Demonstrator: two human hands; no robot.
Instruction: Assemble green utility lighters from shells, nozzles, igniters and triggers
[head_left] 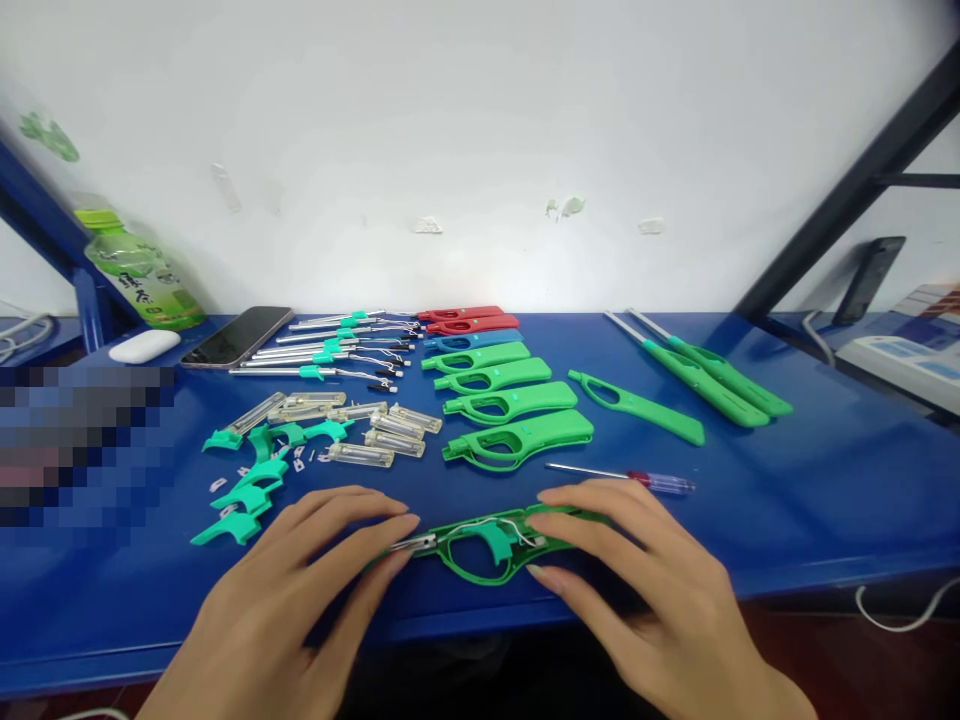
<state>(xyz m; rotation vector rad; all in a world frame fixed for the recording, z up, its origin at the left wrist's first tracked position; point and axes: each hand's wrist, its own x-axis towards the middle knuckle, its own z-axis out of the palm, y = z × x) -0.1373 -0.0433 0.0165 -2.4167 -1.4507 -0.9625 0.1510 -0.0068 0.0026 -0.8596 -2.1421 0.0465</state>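
Note:
A green lighter shell (487, 548) lies open near the front edge of the blue table (810, 500), with a teal trigger and a thin wire inside it. My left hand (300, 590) rests flat, fingers stretched out, its fingertips touching the metal tube end at the shell's left. My right hand (637, 580) lies with fingers extended over the shell's right end, pressing on it.
Behind the shell lie several green, blue and red shell halves (510, 405), metal tubes with wires (330, 350), clear fuel tanks (375, 430), teal triggers (247, 490), a red-handled screwdriver (630, 477), two assembled lighters (712, 375), a phone (236, 337), a white case (144, 346) and a green bottle (139, 270).

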